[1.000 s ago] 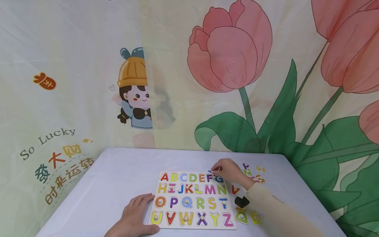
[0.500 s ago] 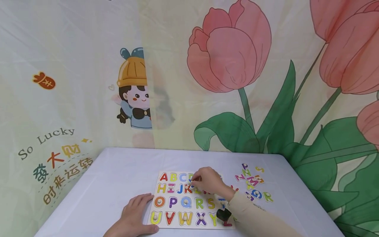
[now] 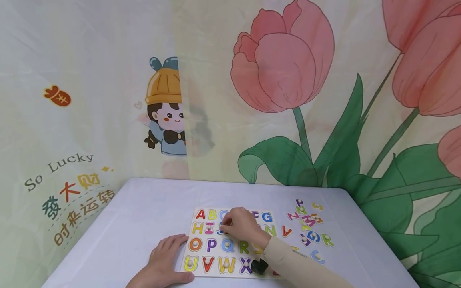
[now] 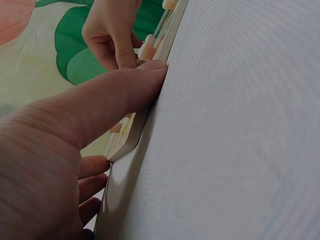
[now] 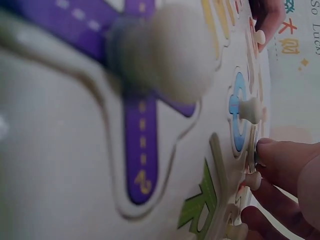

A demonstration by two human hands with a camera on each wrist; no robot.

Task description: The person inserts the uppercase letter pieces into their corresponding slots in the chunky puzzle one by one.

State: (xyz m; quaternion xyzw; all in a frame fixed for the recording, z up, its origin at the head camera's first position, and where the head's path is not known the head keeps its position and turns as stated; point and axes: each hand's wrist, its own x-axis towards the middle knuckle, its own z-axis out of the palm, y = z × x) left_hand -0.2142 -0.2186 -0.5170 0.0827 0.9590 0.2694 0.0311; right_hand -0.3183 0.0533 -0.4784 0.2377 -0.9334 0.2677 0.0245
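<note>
A white alphabet board [image 3: 235, 255] holds coloured letters, several with round knobs. My right hand [image 3: 245, 225] pinches a blue piece [image 3: 220, 231] over the J spot; its fingers cover most of it. In the right wrist view, thumb and fingertips of this hand [image 5: 292, 175] meet at the board's surface, past the knobbed blue Q [image 5: 237, 115]. My left hand [image 3: 160, 260] lies at the board's lower left corner, fingers spread along the left side. Its thumb presses on the board's near edge, as the left wrist view shows of that hand [image 4: 65, 125].
Loose letters lie right of the board on the white table [image 3: 151, 212]: a red V [image 3: 286, 231], a green R [image 3: 327, 239], a light blue C [image 3: 317, 257] and an overlapping cluster [image 3: 307, 220]. A black device [image 3: 259, 266] sits on the right wrist, above the board.
My right hand has moved left from the G at the board's upper right to the J spot, carrying the blue piece. The left hand has stayed in place.
</note>
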